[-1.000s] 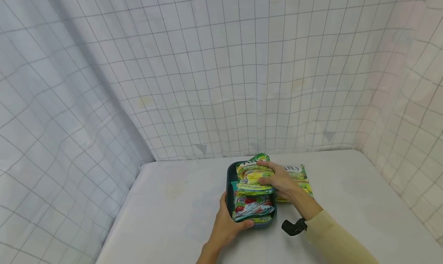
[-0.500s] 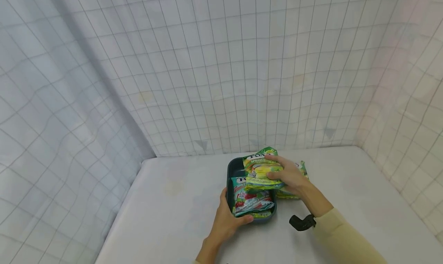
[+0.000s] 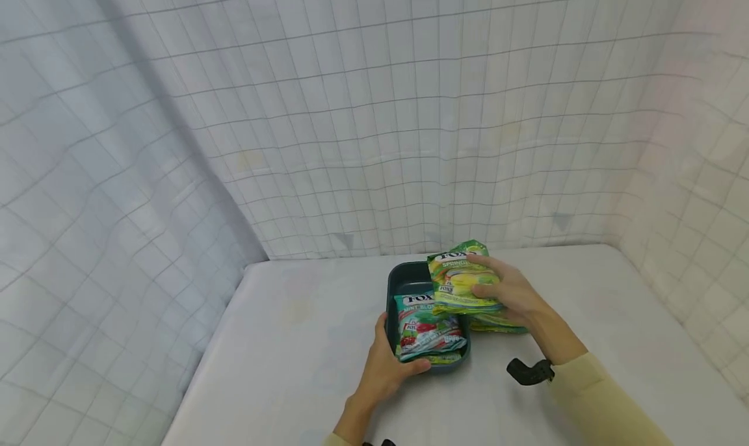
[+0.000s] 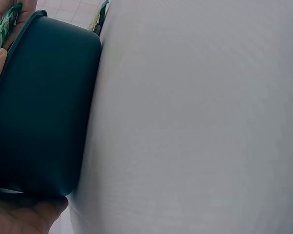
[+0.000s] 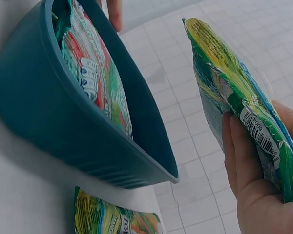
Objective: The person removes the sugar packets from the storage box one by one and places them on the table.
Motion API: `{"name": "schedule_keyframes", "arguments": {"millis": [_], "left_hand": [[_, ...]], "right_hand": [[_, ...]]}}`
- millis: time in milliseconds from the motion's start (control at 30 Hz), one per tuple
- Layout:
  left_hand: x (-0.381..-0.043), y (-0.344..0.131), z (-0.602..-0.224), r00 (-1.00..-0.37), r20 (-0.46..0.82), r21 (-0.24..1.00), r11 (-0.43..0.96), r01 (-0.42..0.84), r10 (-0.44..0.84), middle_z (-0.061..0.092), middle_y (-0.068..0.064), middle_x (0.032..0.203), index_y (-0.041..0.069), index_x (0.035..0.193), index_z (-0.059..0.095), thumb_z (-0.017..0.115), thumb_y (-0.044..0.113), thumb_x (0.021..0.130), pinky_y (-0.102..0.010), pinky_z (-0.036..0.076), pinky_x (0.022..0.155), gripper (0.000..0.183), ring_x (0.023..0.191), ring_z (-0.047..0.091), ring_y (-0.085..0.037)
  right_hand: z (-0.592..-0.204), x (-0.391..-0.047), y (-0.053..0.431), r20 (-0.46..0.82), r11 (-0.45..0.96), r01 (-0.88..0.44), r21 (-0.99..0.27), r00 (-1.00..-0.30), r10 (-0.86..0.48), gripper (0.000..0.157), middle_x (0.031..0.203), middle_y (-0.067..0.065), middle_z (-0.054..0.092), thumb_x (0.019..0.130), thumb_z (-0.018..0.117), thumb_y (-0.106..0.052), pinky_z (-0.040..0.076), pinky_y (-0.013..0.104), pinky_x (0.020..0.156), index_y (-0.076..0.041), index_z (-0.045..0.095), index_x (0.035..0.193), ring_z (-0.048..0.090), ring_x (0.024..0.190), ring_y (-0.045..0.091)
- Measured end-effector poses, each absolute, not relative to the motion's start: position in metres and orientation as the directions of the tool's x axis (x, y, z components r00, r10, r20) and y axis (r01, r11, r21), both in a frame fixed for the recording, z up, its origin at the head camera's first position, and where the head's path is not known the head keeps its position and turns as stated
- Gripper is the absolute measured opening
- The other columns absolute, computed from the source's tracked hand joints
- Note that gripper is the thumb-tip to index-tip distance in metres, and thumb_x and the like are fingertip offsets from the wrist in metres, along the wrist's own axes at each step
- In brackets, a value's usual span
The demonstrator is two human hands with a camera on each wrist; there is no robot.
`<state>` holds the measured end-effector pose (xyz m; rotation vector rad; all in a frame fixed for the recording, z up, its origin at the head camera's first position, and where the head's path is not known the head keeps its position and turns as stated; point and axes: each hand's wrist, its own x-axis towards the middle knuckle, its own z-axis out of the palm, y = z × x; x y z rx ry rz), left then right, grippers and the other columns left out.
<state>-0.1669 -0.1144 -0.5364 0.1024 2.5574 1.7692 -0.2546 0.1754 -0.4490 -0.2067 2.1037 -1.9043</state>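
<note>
Packets (image 3: 455, 283): four visible; right hand (image 3: 512, 291) pinches one, left hand (image 3: 385, 367) grips one tub (image 4: 46, 109).

Yellow and green cover the held packet (image 3: 452, 285), with a black-and-white barcode (image 5: 260, 130); the mint packet (image 3: 422, 329) mixes aqua and red, its tub (image 3: 404, 275) plain dark teal. Thin grey lines grid the white curtain (image 3: 374, 108); the table (image 3: 281, 355) is white, the sleeve (image 3: 608, 400) pale yellow.

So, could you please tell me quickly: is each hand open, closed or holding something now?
Left hand: holding the teal tub around its near left corner.
Right hand: holding a yellow-green Fox's packet between thumb and fingers.
</note>
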Motion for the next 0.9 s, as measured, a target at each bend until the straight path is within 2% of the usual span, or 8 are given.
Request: {"name": "schedule_keyframes", "arguments": {"millis": [167, 433, 567, 633, 767, 800, 900], "left_hand": [[-0.168, -0.112, -0.536, -0.996, 0.017, 0.941, 0.335, 0.048, 0.093, 0.048, -0.017, 0.147, 0.004, 0.161, 0.006, 0.092, 0.046, 0.073, -0.056, 0.035, 0.111, 0.130, 0.135, 0.046, -0.032], [-0.167, -0.113, -0.535, -0.997, 0.010, 0.936, 0.350, 0.034, 0.070, 0.046, -0.020, 0.148, 0.005, 0.161, 0.007, 0.092, 0.046, 0.073, -0.058, 0.034, 0.111, 0.130, 0.136, 0.044, -0.034], [-0.168, -0.113, -0.535, -0.996, 0.018, 0.945, 0.324, 0.045, 0.085, 0.048, -0.016, 0.148, 0.007, 0.162, 0.007, 0.092, 0.045, 0.074, -0.056, 0.036, 0.111, 0.128, 0.135, 0.046, -0.031], [-0.169, -0.113, -0.536, -0.996, 0.020, 0.950, 0.309, 0.048, 0.092, 0.049, -0.015, 0.147, 0.007, 0.162, 0.006, 0.092, 0.044, 0.074, -0.056, 0.036, 0.110, 0.128, 0.134, 0.047, -0.030], [-0.169, -0.113, -0.537, -0.996, 0.020, 0.948, 0.314, 0.046, 0.087, 0.048, -0.015, 0.148, 0.007, 0.162, 0.007, 0.092, 0.046, 0.074, -0.057, 0.036, 0.111, 0.128, 0.135, 0.046, -0.030], [-0.169, -0.113, -0.537, -0.996, 0.020, 0.947, 0.317, 0.047, 0.085, 0.047, -0.016, 0.148, 0.007, 0.162, 0.007, 0.092, 0.046, 0.073, -0.057, 0.036, 0.111, 0.129, 0.135, 0.046, -0.031], [-0.168, -0.113, -0.537, -0.997, 0.020, 0.942, 0.333, 0.046, 0.080, 0.046, -0.017, 0.149, 0.006, 0.162, 0.008, 0.092, 0.048, 0.072, -0.057, 0.035, 0.111, 0.130, 0.136, 0.045, -0.032]], "right_hand": [[-0.450, -0.253, 0.190, -0.084, 0.093, 0.059, -0.994, -0.950, -0.299, 0.075, 0.170, 0.012, -0.005, 0.095, 0.073, -0.010, 0.017, 0.078, 0.107, -0.019, 0.037, 0.160, -0.003, 0.150, 0.050], [-0.452, -0.254, 0.206, -0.112, 0.103, 0.084, -0.991, -0.946, -0.303, 0.078, 0.169, 0.013, -0.007, 0.095, 0.075, -0.017, 0.018, 0.083, 0.102, -0.023, 0.034, 0.161, 0.007, 0.148, 0.050], [-0.453, -0.255, 0.215, -0.090, 0.083, 0.069, -0.994, -0.955, -0.281, 0.079, 0.169, 0.016, -0.002, 0.095, 0.074, -0.013, 0.026, 0.073, 0.106, -0.020, 0.032, 0.161, 0.019, 0.143, 0.046], [-0.453, -0.255, 0.219, -0.085, 0.069, 0.068, -0.995, -0.958, -0.273, 0.080, 0.167, 0.018, 0.005, 0.095, 0.074, -0.012, 0.035, 0.064, 0.104, -0.019, 0.031, 0.162, 0.030, 0.136, 0.041], [-0.457, -0.256, 0.228, -0.093, 0.039, 0.086, -0.996, -0.961, -0.261, 0.080, 0.162, 0.020, 0.016, 0.095, 0.074, -0.013, 0.049, 0.047, 0.097, -0.022, 0.031, 0.162, 0.045, 0.124, 0.029], [-0.458, -0.257, 0.230, -0.089, 0.032, 0.083, -0.996, -0.962, -0.258, 0.080, 0.162, 0.020, 0.017, 0.095, 0.074, -0.013, 0.052, 0.040, 0.093, -0.021, 0.031, 0.162, 0.049, 0.120, 0.025], [-0.461, -0.257, 0.237, -0.087, 0.000, 0.089, -0.996, -0.964, -0.250, 0.080, 0.159, 0.020, 0.022, 0.095, 0.074, -0.011, 0.054, 0.031, 0.088, -0.019, 0.031, 0.162, 0.055, 0.112, 0.018]]}}
